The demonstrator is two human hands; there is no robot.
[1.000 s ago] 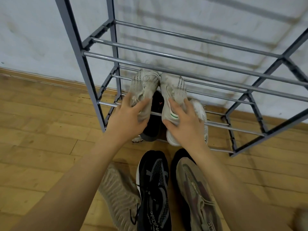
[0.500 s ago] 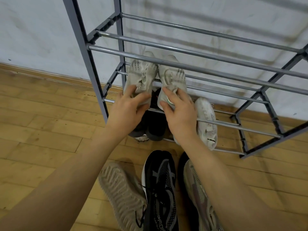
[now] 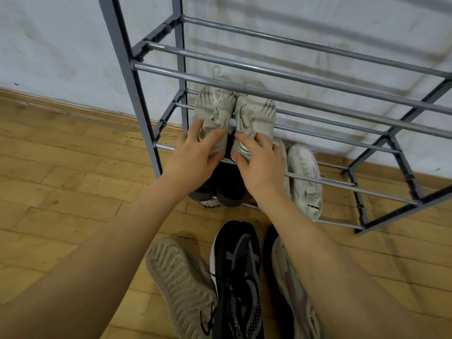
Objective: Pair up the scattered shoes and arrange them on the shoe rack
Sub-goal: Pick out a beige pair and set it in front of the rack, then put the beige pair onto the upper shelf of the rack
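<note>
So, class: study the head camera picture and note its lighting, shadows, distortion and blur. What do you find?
Head view: soft, even light; the grey metal shoe rack casts faint bar shadows on the white wall; wide-angle distortion splays its straight posts outward; the forearms at the bottom edge look soft, the centre sharp.

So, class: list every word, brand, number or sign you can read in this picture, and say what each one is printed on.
"DE" followed by blurred letters: black print on the heel end of the white shoe on the rack's bottom shelf.
"PRO", partly cut off: grey lettering on the black sneaker on the floor.
Green-striped label on the beige shoe held in the right hand: too small to read.
Small print along the white shoe's side: too blurred to read.
</note>
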